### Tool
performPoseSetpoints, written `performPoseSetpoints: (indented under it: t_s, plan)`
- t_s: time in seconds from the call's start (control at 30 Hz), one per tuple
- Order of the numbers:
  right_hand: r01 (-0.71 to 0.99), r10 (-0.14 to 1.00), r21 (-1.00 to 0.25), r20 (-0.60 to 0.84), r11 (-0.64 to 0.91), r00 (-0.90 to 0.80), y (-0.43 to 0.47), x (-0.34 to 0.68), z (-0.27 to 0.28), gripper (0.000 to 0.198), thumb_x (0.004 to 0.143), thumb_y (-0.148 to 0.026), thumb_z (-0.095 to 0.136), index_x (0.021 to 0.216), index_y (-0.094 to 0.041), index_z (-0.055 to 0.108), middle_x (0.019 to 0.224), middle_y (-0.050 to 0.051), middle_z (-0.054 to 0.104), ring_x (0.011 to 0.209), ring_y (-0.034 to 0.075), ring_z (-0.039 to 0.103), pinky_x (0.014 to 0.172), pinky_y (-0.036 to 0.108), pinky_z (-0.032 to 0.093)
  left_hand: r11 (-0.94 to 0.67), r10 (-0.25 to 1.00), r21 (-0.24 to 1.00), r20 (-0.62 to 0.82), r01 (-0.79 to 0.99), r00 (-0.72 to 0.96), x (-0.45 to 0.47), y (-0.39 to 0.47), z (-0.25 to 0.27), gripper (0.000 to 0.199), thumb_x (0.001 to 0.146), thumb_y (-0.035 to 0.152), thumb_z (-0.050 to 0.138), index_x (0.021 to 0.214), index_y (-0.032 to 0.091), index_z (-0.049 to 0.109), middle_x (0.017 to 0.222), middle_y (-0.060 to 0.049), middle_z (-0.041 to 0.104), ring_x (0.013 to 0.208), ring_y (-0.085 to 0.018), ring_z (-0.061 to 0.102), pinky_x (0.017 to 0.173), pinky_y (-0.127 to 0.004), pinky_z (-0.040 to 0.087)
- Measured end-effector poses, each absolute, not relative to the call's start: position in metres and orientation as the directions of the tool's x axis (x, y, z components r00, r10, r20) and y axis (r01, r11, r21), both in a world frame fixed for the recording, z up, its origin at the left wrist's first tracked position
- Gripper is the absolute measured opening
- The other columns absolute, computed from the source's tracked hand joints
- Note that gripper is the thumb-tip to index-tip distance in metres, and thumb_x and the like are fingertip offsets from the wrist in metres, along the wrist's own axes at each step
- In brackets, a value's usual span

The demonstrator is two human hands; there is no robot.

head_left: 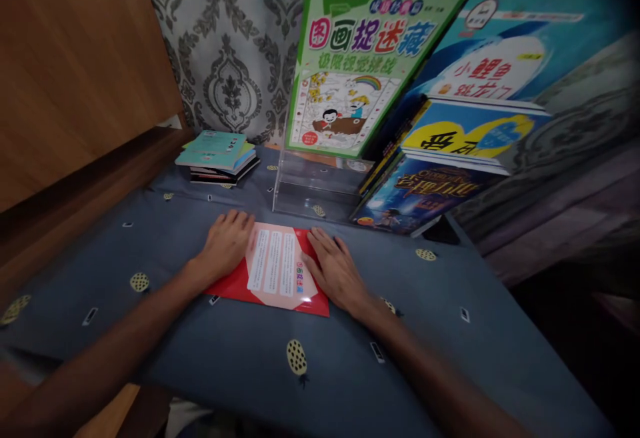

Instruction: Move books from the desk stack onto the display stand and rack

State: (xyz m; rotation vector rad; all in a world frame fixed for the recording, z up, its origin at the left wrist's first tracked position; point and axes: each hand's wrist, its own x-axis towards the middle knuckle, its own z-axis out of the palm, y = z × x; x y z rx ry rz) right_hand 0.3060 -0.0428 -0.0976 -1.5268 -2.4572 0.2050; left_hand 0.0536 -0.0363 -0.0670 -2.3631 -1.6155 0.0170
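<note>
A red book (274,261) lies face down on the patterned tablecloth, its pale pink back cover showing white text panels and small coloured lettering. My left hand (229,243) rests on the book's left end, fingers extended close together and pointing away; its thumb is hidden. On the opposite end lies my right hand (335,270), palm down, with the fingers stretched out and the thumb apart over the cover. Neither hand is wrapped around the book.
Behind the book stands a clear acrylic rack (315,191) bearing a green picture book (370,71) and several others. A dark blue book (425,191) leans at its right. Small books form a stack (217,155) at the back left, near a wooden panel (80,58).
</note>
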Motion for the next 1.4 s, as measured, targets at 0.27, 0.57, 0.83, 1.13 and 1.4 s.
performPoseSetpoints:
  t_s: [0.27, 0.57, 0.83, 1.13, 1.4]
  plan:
    - [0.836, 0.858, -0.22, 0.247, 0.503, -0.451, -0.038, 0.308, -0.112, 0.053, 0.102, -0.04, 0.033, 0.143, -0.012, 0.052, 0.151, 0.018, 0.05, 0.142, 0.03, 0.044, 0.117, 0.057, 0.033, -0.533, 0.829, -0.102, 0.14, 0.84, 0.542, 0.084, -0.048, -0.077, 0.038, 0.107, 0.031, 0.036, 0.137, 0.018, 0.055, 0.145, -0.012, 0.057, 0.134, -0.024, 0.051, 0.104, -0.04, 0.04]
    - [0.834, 0.854, -0.217, 0.257, 0.508, -0.453, -0.039, 0.309, -0.112, 0.052, 0.102, -0.039, 0.034, 0.145, -0.015, 0.051, 0.151, 0.016, 0.05, 0.143, 0.03, 0.044, 0.116, 0.059, 0.033, -0.314, 0.94, -0.117, 0.1, 0.942, 0.326, 0.017, -0.04, -0.068, 0.039, 0.1, 0.012, 0.032, 0.128, 0.01, 0.06, 0.132, -0.018, 0.064, 0.114, -0.029, 0.064, 0.095, -0.045, 0.044]
    - [0.85, 0.88, -0.23, 0.167, 0.474, -0.445, -0.042, 0.307, -0.104, 0.055, 0.102, -0.041, 0.032, 0.146, -0.012, 0.048, 0.155, 0.017, 0.045, 0.146, 0.029, 0.039, 0.119, 0.055, 0.029, -0.333, 0.939, -0.026, 0.08, 0.943, 0.334, 0.008, -0.036, -0.069, 0.042, 0.102, 0.022, 0.033, 0.134, 0.01, 0.058, 0.141, -0.017, 0.059, 0.121, -0.028, 0.062, 0.103, -0.043, 0.046]
    - [0.836, 0.871, -0.245, 0.173, 0.491, -0.46, -0.042, 0.308, -0.108, 0.057, 0.102, -0.041, 0.029, 0.151, -0.014, 0.043, 0.158, 0.016, 0.041, 0.148, 0.03, 0.034, 0.119, 0.059, 0.027, -0.49, 0.869, 0.349, 0.128, 0.799, 0.478, -0.048, -0.049, -0.076, 0.049, 0.101, 0.029, 0.03, 0.139, 0.015, 0.057, 0.146, -0.008, 0.056, 0.137, -0.018, 0.052, 0.116, -0.039, 0.04]
    - [0.844, 0.871, -0.221, 0.19, 0.489, -0.454, -0.043, 0.305, -0.109, 0.057, 0.102, -0.04, 0.028, 0.151, -0.013, 0.042, 0.158, 0.016, 0.041, 0.148, 0.031, 0.035, 0.119, 0.059, 0.027, -0.529, 0.846, 0.323, 0.133, 0.785, 0.516, -0.061, -0.106, -0.069, 0.045, 0.097, 0.018, 0.038, 0.133, 0.026, 0.063, 0.143, -0.005, 0.06, 0.136, -0.02, 0.053, 0.114, -0.048, 0.043]
